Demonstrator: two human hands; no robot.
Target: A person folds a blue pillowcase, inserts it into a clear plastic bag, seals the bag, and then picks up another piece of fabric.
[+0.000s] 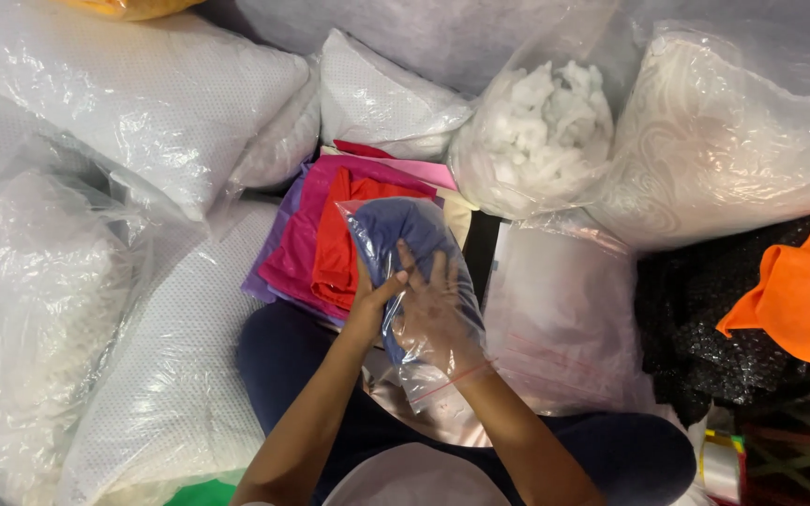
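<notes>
Both forearms rise from the bottom edge over the person's dark blue lap, converging toward the middle of the view; the right hand (438, 305) lies thrust inside a clear zip-top plastic bag (424, 365), fingers spread and flattened against a navy blue cloth (405, 239) that fills the bag's far end; the left hand (372, 300) sits outside the bag on its left edge, closed in a pinch on the plastic and cloth just beside the right thumb; the bag's long axis runs away from the body, slanting a little leftward, with its open mouth and red zip line (452, 379) nearest the wrist and the cloth lodged at the far, closed end, so the cloth lies straight ahead of the right hand's fingertips and that hand is the nearer one to it; under the bag's far end rests a stack of folded cloths (316, 234) in red, magenta and purple; right of the hands lies a pile of empty clear bags (564, 309); farther off stand a bag of white stuffing (541, 126) and plastic-wrapped white cushions (142, 94); an orange cloth (803, 295) lies at the right edge
</notes>
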